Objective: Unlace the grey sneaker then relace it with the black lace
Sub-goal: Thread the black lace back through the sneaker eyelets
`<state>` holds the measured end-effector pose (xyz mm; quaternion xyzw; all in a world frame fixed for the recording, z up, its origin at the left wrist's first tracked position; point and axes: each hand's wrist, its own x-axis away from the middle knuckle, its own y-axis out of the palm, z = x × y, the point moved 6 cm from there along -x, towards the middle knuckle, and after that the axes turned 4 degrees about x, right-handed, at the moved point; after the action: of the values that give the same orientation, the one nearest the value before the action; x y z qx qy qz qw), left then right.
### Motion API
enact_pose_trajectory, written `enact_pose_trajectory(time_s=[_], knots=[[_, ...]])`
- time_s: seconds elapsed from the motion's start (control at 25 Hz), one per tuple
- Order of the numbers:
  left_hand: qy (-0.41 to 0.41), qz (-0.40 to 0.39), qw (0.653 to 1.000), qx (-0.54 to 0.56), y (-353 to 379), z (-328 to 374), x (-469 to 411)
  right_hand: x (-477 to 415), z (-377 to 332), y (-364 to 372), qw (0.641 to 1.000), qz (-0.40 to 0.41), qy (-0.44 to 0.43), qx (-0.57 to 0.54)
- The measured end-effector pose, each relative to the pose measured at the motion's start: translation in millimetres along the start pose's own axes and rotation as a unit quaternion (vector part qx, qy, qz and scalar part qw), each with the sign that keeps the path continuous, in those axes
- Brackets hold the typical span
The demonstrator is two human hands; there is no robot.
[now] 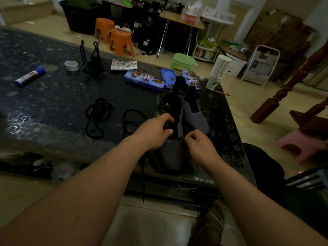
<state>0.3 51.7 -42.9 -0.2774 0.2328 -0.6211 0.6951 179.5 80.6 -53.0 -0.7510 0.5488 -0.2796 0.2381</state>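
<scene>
A grey sneaker (173,153) lies near the front edge of the dark table (53,107), toe toward me, with its black tongue raised. My left hand (156,133) grips the tongue and the left side of the shoe's opening. My right hand (198,144) pinches something small at the right eyelet row; it is too dark to tell whether that is a lace. One black lace (132,119) loops on the table left of the shoe, and an end (143,181) hangs over the front edge. A second black lace (96,115) lies coiled farther left.
Behind the shoe lie blue tin cases (143,79), a stack of paper cups (219,71), a tape roll (71,65), a marker (30,76) and a black stand (93,59). Orange stools (121,42) and a green stool (182,61) stand beyond the table. A pink stool (300,146) is at right.
</scene>
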Motion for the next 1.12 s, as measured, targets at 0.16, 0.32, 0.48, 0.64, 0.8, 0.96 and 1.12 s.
enact_pose_trajectory(time_s=[0.16,0.32,0.48,0.64,0.8,0.96,1.12], knots=[[0.021,0.060,0.998,-0.007,-5,4,4,-4,-16,0,0.994,-0.038,0.018,0.100],[0.006,0.048,0.997,-0.055,-2,14,-1,-12,-29,0,0.989,-0.111,0.014,0.101],[-0.046,0.031,0.994,-0.095,-2,27,-9,-5,-24,0,0.989,-0.125,0.063,0.048],[-0.096,-0.006,0.990,-0.102,-3,25,-18,-7,-27,0,0.989,-0.116,0.068,0.058],[-0.095,0.001,0.992,-0.088,-1,26,-18,16,-34,-1,0.991,-0.119,0.051,-0.025],[-0.084,0.007,0.994,-0.063,0,28,-17,35,-29,-1,0.984,-0.122,0.099,-0.086],[-0.047,0.023,0.999,-0.002,-3,16,-6,5,-22,-8,0.991,-0.073,0.112,0.016]])
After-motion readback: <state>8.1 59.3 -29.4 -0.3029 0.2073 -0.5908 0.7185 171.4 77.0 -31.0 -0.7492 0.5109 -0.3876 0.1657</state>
